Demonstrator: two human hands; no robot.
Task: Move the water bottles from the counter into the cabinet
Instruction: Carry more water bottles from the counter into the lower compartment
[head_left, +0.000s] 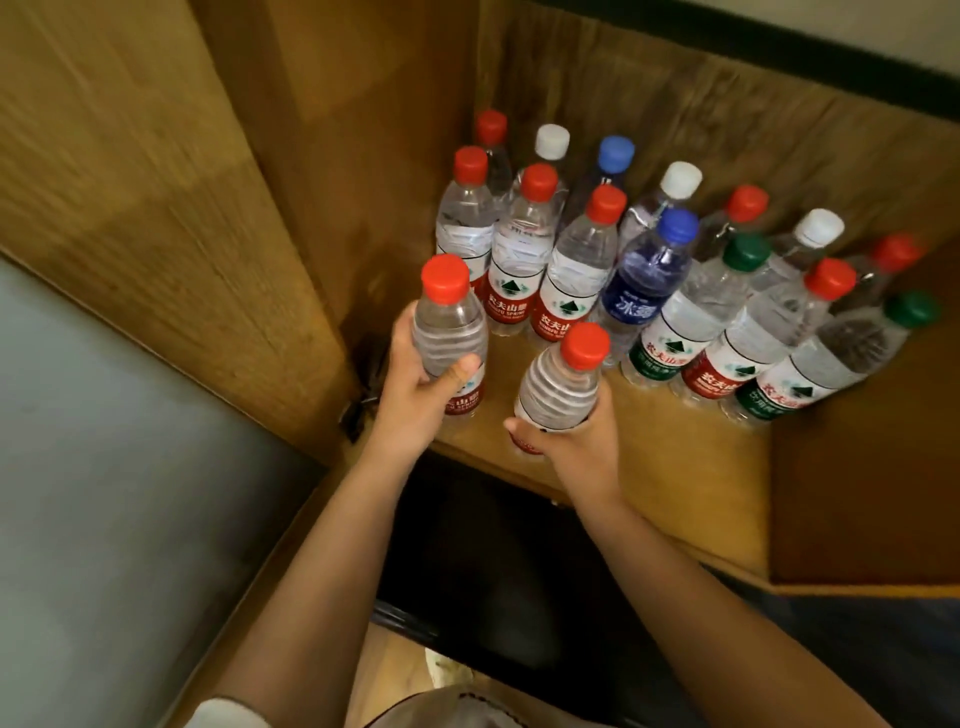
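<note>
Two clear water bottles with red caps and red labels are being held upright at the front of the wooden cabinet shelf (675, 467): the left-held bottle (451, 332) is sitting higher and nearer the cabinet's left wall, while the right-held bottle (563, 387) is leaning slightly to the right, just beside it. Behind them, a cluster of standing bottles (649, 270) is filling the shelf in rough rows (caps red, white, blue and green). One blue-labelled bottle (647, 280) is standing mid-row, and two green-capped bottles (685, 312) are standing towards the right.
</note>
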